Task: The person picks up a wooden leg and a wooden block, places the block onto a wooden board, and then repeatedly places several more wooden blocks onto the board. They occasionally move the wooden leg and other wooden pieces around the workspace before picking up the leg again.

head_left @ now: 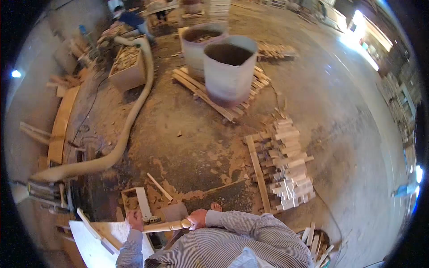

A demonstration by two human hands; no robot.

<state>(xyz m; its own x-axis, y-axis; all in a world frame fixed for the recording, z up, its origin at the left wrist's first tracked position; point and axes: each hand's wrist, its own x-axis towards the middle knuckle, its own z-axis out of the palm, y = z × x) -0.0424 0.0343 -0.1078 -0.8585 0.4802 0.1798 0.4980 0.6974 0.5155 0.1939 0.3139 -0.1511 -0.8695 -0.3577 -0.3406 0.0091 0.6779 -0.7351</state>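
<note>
A turned wooden piece [167,226] with a rounded, shaped right end lies crosswise in front of the striped shirt. My left hand [134,220] is closed round its left end, beside the edge of a white board [91,243]. Around the shaped right end are the fingers of my right hand [197,219]. Just beyond the piece are a small wooden frame [144,203] and a grey-brown cylindrical object [174,211].
Stacked wood blocks [290,156] stand on the floor at the right. Two large white bags [230,73] sit on a pallet ahead. A thick hose [129,129] curves along the left. Near a wooden bin [129,77], a person [132,18] bends over.
</note>
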